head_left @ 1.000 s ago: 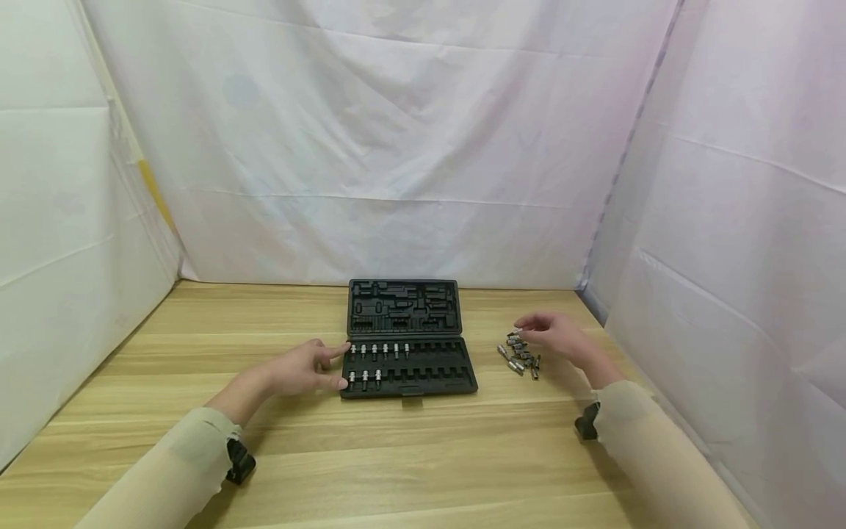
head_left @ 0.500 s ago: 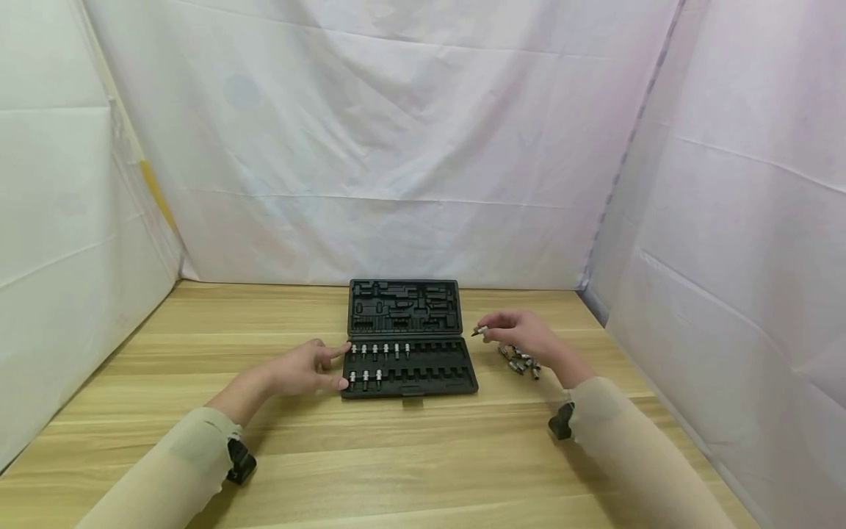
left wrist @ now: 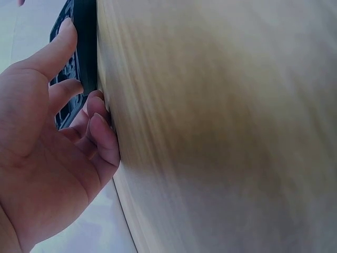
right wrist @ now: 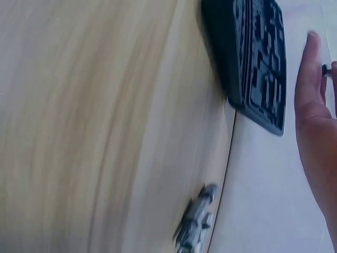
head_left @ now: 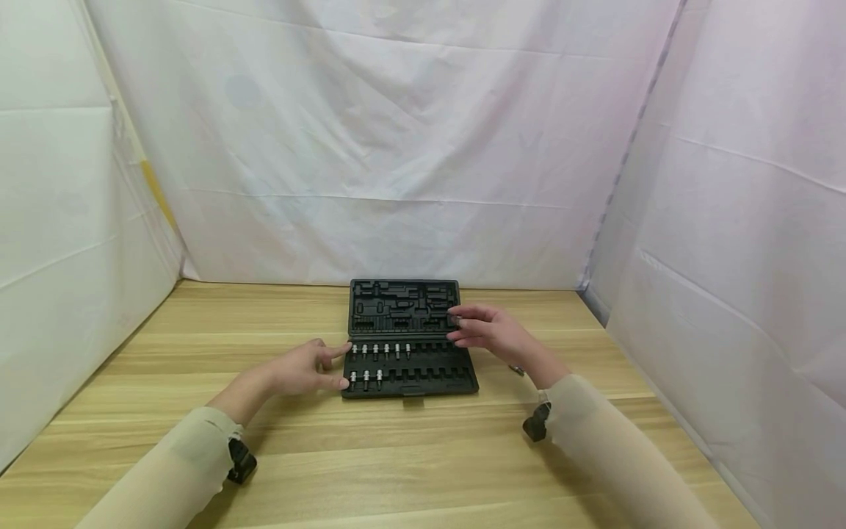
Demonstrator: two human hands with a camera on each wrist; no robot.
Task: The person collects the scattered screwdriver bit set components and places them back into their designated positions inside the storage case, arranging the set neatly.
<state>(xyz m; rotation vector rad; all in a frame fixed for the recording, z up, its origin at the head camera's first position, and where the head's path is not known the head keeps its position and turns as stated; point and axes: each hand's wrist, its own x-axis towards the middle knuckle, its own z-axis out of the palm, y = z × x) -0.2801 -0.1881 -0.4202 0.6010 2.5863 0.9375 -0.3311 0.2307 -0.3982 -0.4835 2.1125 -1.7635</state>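
A black socket case (head_left: pixel 436 391) lies unfolded on the table, its lid part at the back. Several silver bit sockets (head_left: pixel 376 350) with dark tips stand in its back row, and 3 fill the left end of the front row. My left hand (head_left: pixel 300 369) touches the case's left edge with spread thumb and index finger; its other fingers curl in against the table. Over the right part of the case, near the hinge, my right hand (head_left: pixel 492 334) pinches a bit socket (right wrist: pixel 328 70), mostly hidden by the fingers.
Loose bit sockets (right wrist: pixel 195 224) lie on the table right of the case, mostly hidden under my right forearm in the head view. White sheets (head_left: pixel 396 147) hang behind and at both sides of the wooden table (head_left: pixel 396 455).
My right hand has picked a bit socket from the loose pile and carried it left to above the case's right part. My left hand has stayed at the case's left edge.
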